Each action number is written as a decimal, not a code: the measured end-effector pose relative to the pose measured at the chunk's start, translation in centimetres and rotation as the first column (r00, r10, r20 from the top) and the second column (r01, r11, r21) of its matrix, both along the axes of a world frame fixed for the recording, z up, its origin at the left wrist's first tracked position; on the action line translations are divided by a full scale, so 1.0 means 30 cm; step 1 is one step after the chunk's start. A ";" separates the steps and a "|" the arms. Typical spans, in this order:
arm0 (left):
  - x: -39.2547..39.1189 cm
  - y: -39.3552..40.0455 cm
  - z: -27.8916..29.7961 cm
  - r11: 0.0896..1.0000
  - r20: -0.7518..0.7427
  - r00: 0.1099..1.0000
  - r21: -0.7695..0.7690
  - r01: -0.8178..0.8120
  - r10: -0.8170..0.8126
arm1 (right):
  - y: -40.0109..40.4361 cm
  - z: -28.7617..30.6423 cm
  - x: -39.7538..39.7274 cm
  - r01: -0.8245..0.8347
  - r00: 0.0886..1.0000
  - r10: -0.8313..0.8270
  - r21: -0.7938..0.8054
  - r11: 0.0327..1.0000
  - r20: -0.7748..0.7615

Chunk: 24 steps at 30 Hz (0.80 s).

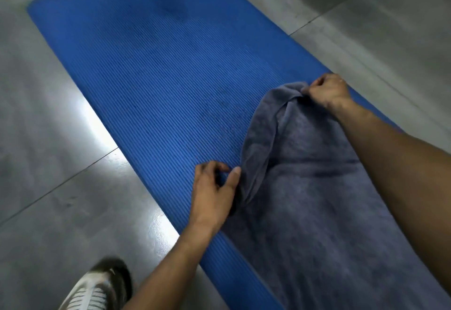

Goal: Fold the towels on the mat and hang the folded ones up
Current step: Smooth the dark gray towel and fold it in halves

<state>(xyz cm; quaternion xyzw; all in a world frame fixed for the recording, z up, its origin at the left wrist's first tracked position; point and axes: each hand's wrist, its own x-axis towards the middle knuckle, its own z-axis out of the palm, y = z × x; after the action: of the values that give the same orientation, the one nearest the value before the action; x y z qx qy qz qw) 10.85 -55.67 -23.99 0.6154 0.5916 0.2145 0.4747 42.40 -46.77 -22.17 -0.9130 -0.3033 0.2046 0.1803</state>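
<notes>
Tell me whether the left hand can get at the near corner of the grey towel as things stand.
Probably yes: the left hand lies at the grey towel edge on the blue mat, with nothing between; whether it already has a grip is unclear.

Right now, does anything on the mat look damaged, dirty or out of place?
One thing: the blue mat has a dark blotch near its far end, like a stain or damp patch. The grey towel looks undamaged, only bunched where both hands hold its edge.

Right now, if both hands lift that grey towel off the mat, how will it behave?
Probably floppy: the grey towel already sags and creases between the right hand and left hand. Likely to drape rather than hold shape. Its napped surface on the ribbed blue mat suggests it will drag, not slide.
</notes>
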 end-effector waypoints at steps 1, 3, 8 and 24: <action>0.001 0.011 -0.005 0.997 -0.012 0.999 -0.073 -0.040 0.039 | 0.004 -0.004 -0.005 0.010 1.000 -0.010 0.025 1.000 0.012; 0.006 0.025 -0.019 0.943 0.046 0.996 -0.327 -0.058 0.077 | 0.021 -0.005 -0.017 0.035 0.999 -0.036 0.076 0.997 0.015; 0.015 0.005 -0.050 0.890 0.039 0.980 -0.414 0.193 -0.195 | 0.082 0.013 -0.054 0.242 0.931 -0.188 0.144 0.959 -0.313; -0.218 0.379 0.025 0.966 -0.097 0.965 0.110 -0.234 0.245 | 0.076 -0.058 -0.034 -0.083 0.985 0.095 0.089 0.993 -0.145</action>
<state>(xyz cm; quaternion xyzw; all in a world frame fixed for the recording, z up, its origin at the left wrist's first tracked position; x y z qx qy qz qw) 4.31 -44.31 -23.23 0.5725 0.6757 0.2650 0.3813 41.38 -44.50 -23.92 -0.8724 -0.3377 0.2675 0.2308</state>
